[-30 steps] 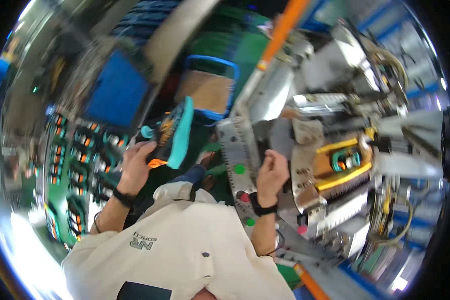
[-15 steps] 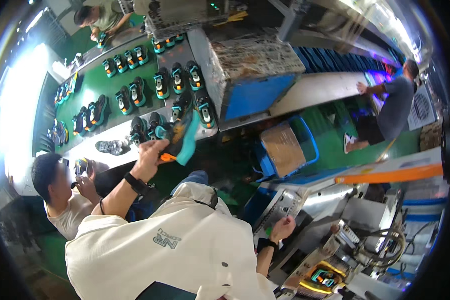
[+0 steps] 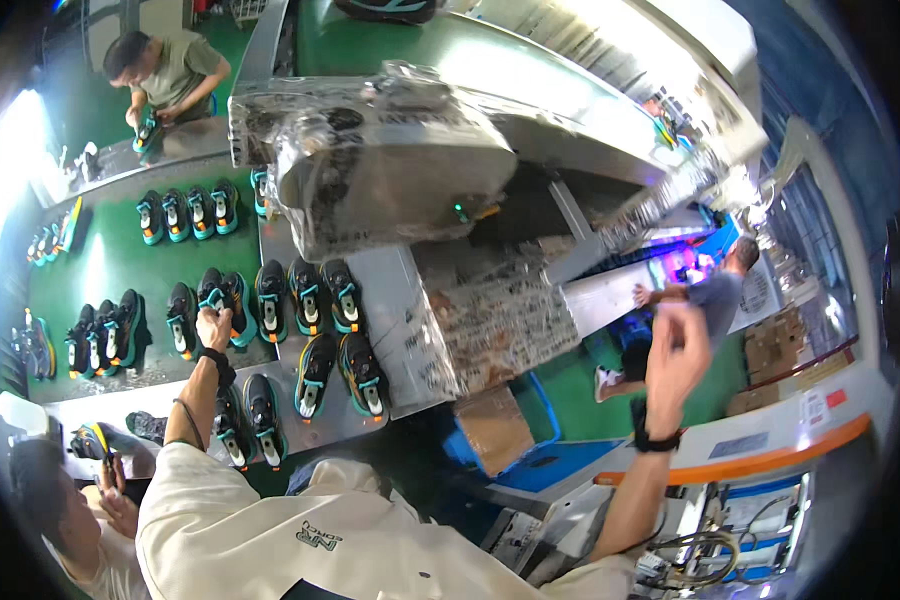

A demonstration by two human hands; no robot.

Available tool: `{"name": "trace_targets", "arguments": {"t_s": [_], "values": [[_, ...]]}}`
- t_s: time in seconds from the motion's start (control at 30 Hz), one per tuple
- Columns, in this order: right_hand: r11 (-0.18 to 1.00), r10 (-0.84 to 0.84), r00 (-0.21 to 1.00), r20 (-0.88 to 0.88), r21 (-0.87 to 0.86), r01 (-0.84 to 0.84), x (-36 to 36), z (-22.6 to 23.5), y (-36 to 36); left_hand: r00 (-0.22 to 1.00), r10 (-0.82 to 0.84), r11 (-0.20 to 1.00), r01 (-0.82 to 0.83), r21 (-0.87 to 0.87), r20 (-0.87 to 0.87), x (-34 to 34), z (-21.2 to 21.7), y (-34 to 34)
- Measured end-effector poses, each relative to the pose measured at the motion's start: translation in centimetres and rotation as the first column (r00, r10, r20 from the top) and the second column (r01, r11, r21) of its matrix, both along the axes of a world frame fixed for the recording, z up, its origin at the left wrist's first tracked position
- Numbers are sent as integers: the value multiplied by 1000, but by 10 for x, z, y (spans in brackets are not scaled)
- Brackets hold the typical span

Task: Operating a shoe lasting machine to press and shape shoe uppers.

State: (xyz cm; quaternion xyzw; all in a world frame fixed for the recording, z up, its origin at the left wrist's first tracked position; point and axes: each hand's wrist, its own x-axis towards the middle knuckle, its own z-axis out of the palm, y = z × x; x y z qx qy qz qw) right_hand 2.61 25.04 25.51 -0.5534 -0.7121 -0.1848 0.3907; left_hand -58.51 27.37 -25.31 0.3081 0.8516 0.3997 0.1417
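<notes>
My left hand (image 3: 213, 327) is closed on the upper of a black shoe (image 3: 210, 287) with turquoise trim, on the green belt. Close beside it stand another black shoe (image 3: 238, 303) on the right and a black shoe (image 3: 181, 320) on the left. My right hand (image 3: 678, 348) is raised at the right, away from the shoes. Its fingers are loosely bent and apart, with nothing seen in them. Several more shoes (image 3: 307, 297) stand in rows on the metal strip right of my left hand.
Film-wrapped machinery (image 3: 390, 185) stands beyond the shoes. A cart with a cardboard sheet (image 3: 493, 430) is below it. An orange-edged machine (image 3: 750, 450) lies near my right arm. Co-workers are at the far left, the near left and the right (image 3: 715, 300).
My left hand has carried the shoe forward and left from midair onto the green belt among other shoes. My right hand has risen off the machine at the right. The view has turned.
</notes>
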Motion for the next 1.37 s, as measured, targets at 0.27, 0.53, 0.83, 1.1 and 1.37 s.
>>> {"name": "trace_targets", "arguments": {"t_s": [0.27, 0.53, 0.83, 1.1, 1.37], "values": [[902, 323, 662, 676, -9, -431, -280, 101, 278, 985, -160, 975, 148, -163, -65, 17, -54, 24], [881, 451, 605, 656, -222, -417, -465, 53, 455, 992, -62, 992, 73, -101, 109, 21, -37, 26], [961, 206, 823, 529, -270, -67, -387, 73, 541, 979, -158, 965, 181, -191, 129, 48, -14, 21], [871, 323, 941, -100, -357, -337, -298, 93, 435, 939, -271, 879, 331, -343, 211, 32, 2, 14], [953, 304, 843, -443, 146, -267, -133, 196, 193, 280, -779, 581, 659, 477, 561, 140, 177, -14]]}}
